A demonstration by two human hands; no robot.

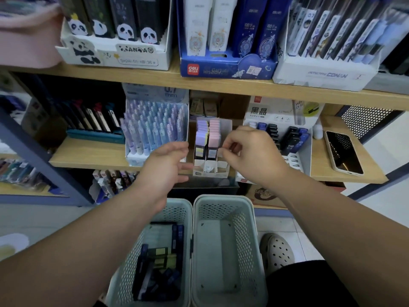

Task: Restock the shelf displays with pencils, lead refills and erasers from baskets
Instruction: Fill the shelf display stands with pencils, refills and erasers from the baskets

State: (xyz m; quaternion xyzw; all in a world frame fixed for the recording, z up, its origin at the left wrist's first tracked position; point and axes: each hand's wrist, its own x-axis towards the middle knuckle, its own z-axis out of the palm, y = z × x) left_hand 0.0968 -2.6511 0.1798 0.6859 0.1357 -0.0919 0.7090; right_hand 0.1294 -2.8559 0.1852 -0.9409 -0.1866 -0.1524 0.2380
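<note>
A small white eraser display box (pixel 210 170) stands on the middle shelf, holding two rows of pastel purple and pink erasers (pixel 208 135). My right hand (pixel 252 154) has its fingers curled and pinches the box's right cardboard wall. My left hand (pixel 164 168) hovers with relaxed fingers at the box's left side and holds nothing. Left of the box is a display of pastel mechanical pencils (pixel 155 127); right of it is a lead refill display (pixel 290 138). Two pale green baskets sit on the floor below: the left basket (pixel 126 269) holds dark refill packs, the right basket (pixel 247 240) shows only its bare bottom.
A phone (pixel 344 151) lies on the shelf at the right end. The upper shelf (pixel 221 84) carries panda, blue and white pencil display boxes. My shoe (pixel 276 251) stands right of the baskets. More stock fills the lower shelf and left rack.
</note>
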